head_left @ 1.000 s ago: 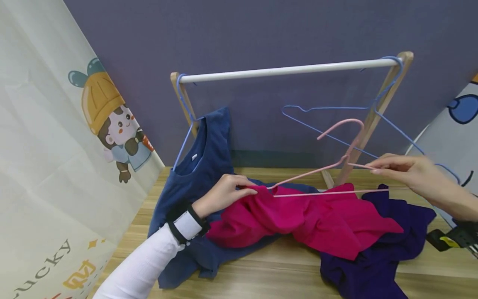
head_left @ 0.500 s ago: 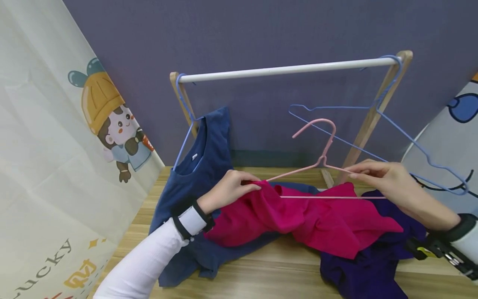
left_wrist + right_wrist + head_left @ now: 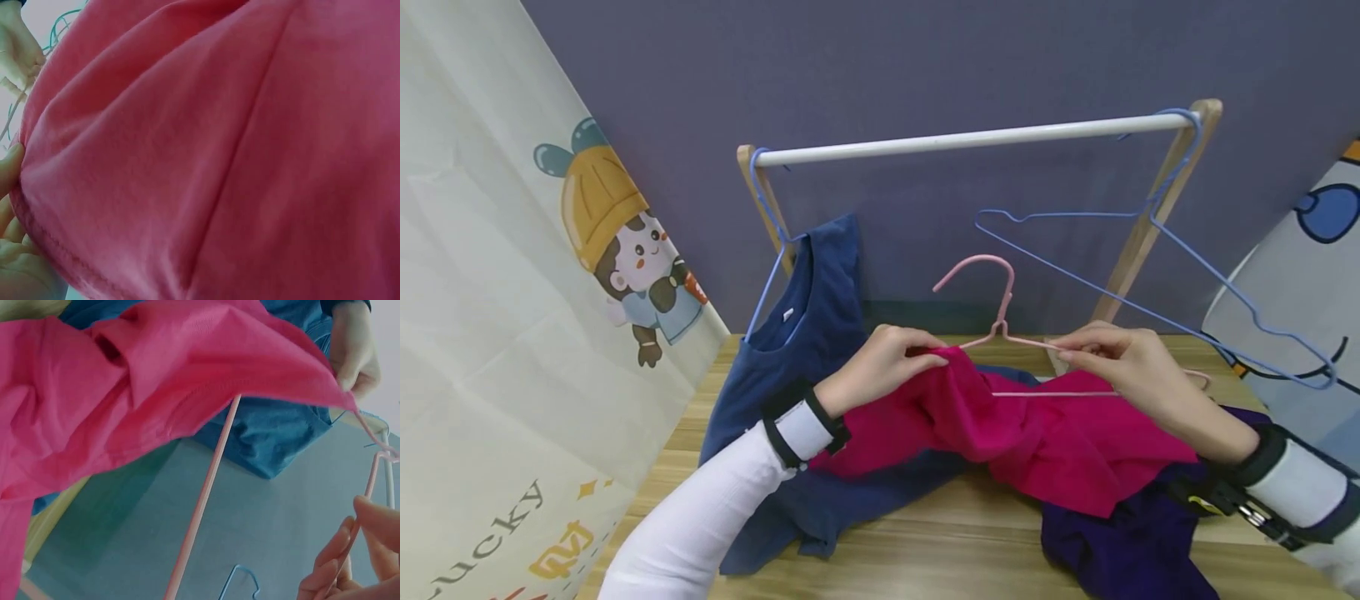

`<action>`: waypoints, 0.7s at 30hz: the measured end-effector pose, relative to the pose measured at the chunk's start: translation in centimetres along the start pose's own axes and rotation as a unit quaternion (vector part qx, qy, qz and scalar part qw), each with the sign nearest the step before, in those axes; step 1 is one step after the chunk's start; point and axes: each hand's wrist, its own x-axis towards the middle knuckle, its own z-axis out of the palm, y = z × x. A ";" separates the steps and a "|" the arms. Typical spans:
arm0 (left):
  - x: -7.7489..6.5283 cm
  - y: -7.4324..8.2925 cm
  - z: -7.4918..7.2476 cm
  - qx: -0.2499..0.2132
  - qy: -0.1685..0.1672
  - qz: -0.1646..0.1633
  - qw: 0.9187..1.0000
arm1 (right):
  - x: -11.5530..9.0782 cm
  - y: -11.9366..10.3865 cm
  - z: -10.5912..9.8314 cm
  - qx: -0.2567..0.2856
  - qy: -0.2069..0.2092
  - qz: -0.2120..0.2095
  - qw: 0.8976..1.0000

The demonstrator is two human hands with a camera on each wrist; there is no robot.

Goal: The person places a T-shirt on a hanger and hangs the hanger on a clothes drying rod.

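Note:
A bright pink garment (image 3: 1052, 442) lies crumpled over the table, its upper edge raised by my left hand (image 3: 883, 367), which pinches the fabric between thumb and fingers. A pale pink wire hanger (image 3: 1002, 312) has its left end inside that garment. My right hand (image 3: 1123, 367) pinches the hanger's right shoulder. In the right wrist view the hanger's bottom bar (image 3: 203, 506) comes out from under the pink cloth (image 3: 187, 369). The left wrist view is mostly filled by the cloth (image 3: 156, 144), with a thumb (image 3: 9, 169) at its hem.
A small rack with a white rail (image 3: 970, 140) stands behind. At its left a navy top (image 3: 820, 292) hangs on a blue hanger; at its right hangs a bare blue hanger (image 3: 1060, 262). A dark purple garment (image 3: 1120, 550) lies on the wooden table (image 3: 955, 542).
My right hand and the pink hanger have moved left, pushing the hanger's left end deeper into the pink garment. My left hand has shifted slightly right, still pinching the fabric.

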 end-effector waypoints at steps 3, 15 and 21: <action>0.6 0.5 -0.2 -0.004 -0.001 0.000 1.000 | 0.3 -0.2 0.5 0.005 0.004 -0.007 1.000; 2.8 2.0 -1.4 0.000 0.034 -0.004 0.999 | 1.8 -1.5 1.3 0.008 0.024 0.008 1.000; 3.1 2.1 -2.1 0.011 0.035 -0.020 0.999 | 2.1 -2.3 1.8 -0.003 0.071 -0.043 0.997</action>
